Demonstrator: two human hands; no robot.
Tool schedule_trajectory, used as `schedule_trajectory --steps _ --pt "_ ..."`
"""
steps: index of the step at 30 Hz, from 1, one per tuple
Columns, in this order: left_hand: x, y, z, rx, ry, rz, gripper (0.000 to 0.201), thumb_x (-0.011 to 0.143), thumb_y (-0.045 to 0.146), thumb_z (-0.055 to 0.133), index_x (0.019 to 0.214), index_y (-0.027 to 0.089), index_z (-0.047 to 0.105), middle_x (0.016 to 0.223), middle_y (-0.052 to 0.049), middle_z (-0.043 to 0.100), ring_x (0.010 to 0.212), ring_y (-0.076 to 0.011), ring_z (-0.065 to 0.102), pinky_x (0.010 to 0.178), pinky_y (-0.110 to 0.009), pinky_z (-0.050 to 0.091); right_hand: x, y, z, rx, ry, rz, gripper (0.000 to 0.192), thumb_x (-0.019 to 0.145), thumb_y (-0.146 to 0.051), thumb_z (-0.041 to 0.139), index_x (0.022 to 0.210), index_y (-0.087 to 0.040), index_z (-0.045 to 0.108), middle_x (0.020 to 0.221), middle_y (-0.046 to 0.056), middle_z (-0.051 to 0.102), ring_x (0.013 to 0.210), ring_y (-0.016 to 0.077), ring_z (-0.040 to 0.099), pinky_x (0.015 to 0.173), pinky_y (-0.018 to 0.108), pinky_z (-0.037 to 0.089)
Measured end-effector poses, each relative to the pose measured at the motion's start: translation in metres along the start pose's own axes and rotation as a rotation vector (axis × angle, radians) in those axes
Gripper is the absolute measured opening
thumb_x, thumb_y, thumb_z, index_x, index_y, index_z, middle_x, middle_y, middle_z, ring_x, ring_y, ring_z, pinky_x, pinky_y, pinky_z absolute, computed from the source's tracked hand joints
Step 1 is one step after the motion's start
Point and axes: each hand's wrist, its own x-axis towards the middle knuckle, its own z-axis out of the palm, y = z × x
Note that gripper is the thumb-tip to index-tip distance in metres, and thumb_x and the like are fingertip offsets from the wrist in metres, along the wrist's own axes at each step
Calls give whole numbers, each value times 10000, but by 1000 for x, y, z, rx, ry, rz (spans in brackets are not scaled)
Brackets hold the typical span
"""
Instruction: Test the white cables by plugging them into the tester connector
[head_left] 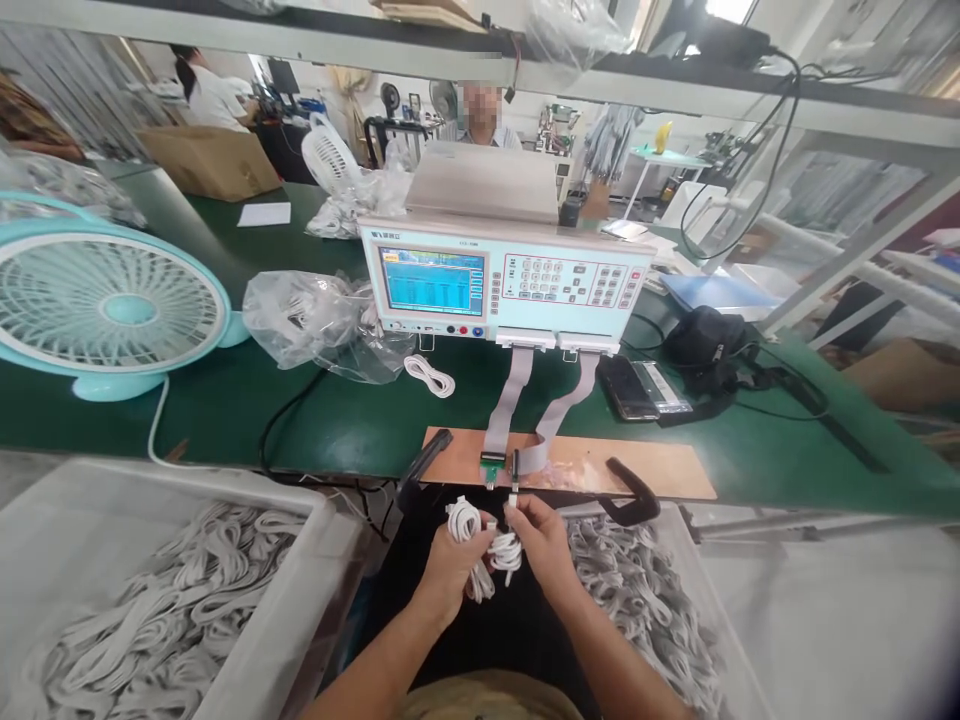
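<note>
To my left a bin [330, 520] of loose white cables [172, 610] sits just beside my lap, and my left hand [450, 565] is closed around a small coiled white cable [469, 535], with a loop riding over my fingers. My right hand [544, 540] pinches another coiled cable [506, 552], its plug end [512, 500] raised close under the test fixture [501, 465] on the brown board [645, 468], where two grey ribbon leads [517, 395] drop from the cable tester [499, 280]. The two coils touch between my hands, so I judge they could snag and drag each other. A plug pushed in at a tilt could miss or strain the small socket. Farther right, the other bin [712, 610] of cables sits near enough for a dropped coil to get lost among them.
</note>
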Motion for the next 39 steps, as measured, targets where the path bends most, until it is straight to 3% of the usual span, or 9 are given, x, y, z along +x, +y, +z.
schedule_trajectory --steps 5,12,17,21,26,33,39 --pt "1 -3 4 -65 -24 -115 343 565 316 766 793 110 614 511 22 563 412 -98 505 383 -202 418 1 -1 -1 33 21 27 272 793 -408 606 703 -153 576 605 -20 498 554 124 426 537 243 354" --pt "5 -4 1 118 -98 45 326 614 384 740 741 108 622 527 10 561 447 -99 509 425 -199 425 1 -4 -4 4 30 -4 244 789 -385 624 728 -149 613 628 -6 541 588 136 463 574 246 382" --pt "8 4 -3 242 -156 63 314 623 397 715 579 126 562 432 29 496 388 -75 445 403 -185 379 2 -3 -3 162 4 106 249 774 -399 642 728 -157 604 627 -1 561 567 141 487 555 252 387" --pt "12 9 -8 302 -206 87 282 626 356 710 551 132 557 433 25 502 394 -73 439 402 -180 354 3 -4 1 215 23 178 288 733 -402 684 636 -156 569 553 -20 521 501 109 422 495 231 340" --pt "14 10 -9 309 -169 79 255 634 329 685 549 139 538 425 40 473 386 -73 429 399 -184 367 3 -7 3 216 49 194 302 713 -426 691 646 -155 576 542 -29 505 492 105 402 488 230 327" --pt "15 1 -5 282 -214 83 261 659 320 655 524 146 516 416 30 481 374 -76 431 384 -186 359 7 -8 -2 151 40 170 285 706 -405 707 652 -149 593 543 -41 472 496 98 382 491 223 317" --pt "19 -5 -2 210 -70 206 266 661 324 662 519 140 533 421 34 473 401 -74 427 412 -187 355 9 -4 0 286 68 211 267 684 -395 733 687 -147 636 550 -25 512 497 110 406 503 236 317"
